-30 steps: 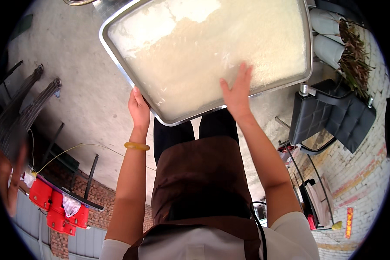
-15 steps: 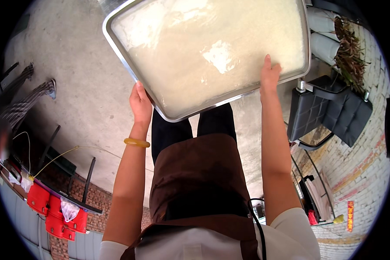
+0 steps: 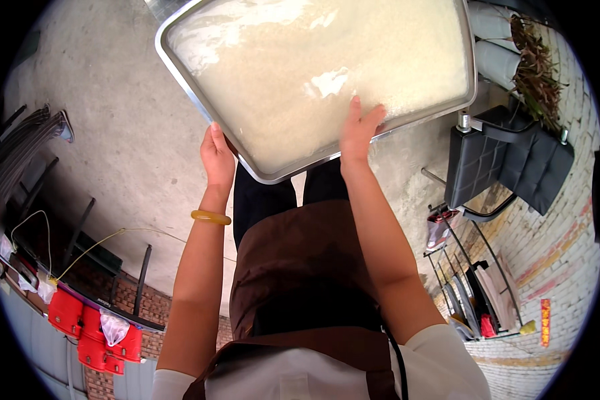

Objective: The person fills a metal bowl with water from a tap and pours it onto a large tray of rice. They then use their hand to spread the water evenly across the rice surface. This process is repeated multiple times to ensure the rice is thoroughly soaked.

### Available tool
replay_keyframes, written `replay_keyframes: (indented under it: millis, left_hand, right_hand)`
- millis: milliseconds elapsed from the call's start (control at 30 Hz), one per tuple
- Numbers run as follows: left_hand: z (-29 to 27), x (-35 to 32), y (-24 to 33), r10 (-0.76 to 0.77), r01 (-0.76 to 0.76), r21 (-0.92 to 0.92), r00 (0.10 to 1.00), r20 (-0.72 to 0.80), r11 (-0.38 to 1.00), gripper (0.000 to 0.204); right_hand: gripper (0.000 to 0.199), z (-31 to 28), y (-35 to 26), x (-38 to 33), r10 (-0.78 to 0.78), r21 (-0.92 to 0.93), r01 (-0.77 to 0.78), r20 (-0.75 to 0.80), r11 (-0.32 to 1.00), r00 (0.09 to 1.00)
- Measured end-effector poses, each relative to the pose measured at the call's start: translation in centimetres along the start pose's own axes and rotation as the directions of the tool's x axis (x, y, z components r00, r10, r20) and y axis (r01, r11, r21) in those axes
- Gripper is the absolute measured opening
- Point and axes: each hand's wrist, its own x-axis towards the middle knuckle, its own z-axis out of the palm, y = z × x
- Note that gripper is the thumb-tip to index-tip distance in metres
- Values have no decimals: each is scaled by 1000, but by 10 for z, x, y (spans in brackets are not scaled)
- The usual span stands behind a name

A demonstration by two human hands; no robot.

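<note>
A large metal tray with a rounded rim spreads across the upper middle. It holds pale, fine grains that look like rice under a shiny layer of liquid. My left hand is closed on the tray's left rim near the front corner, thumb on top, with a yellow bangle on that wrist. Over the near rim reaches my right hand, its fingers apart at the surface of the liquid. Some of its fingertips are hidden in the pale mix.
A black padded armchair stands to the right, near potted plants and a white brick wall. A wire rack sits below it. At left are another person's legs, a yellow cord, and red containers.
My right hand has moved left along the near side of the tray, its fingers spread. My left hand keeps its place on the rim. The tray has barely shifted.
</note>
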Motion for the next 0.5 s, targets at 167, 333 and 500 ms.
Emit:
replay_keyframes:
  millis: [167, 333, 500]
  left_hand:
    - [5, -1, 7, 2, -2, -11, 1000, 13, 1000, 41]
    - [-3, 1, -2, 6, -6, -32, 1000, -6, 999, 41]
    - [1, -1, 6, 12, -12, -22, 1000, 13, 1000, 40]
  right_hand:
    - [76, 12, 4, -32, -2, -6, 2, 59, 1000, 998]
    - [74, 32, -2, -69, -62, 51, 56, 109, 997, 992]
    - [72, 42, -2, -92, -85, 86, 72, 167, 994, 982]
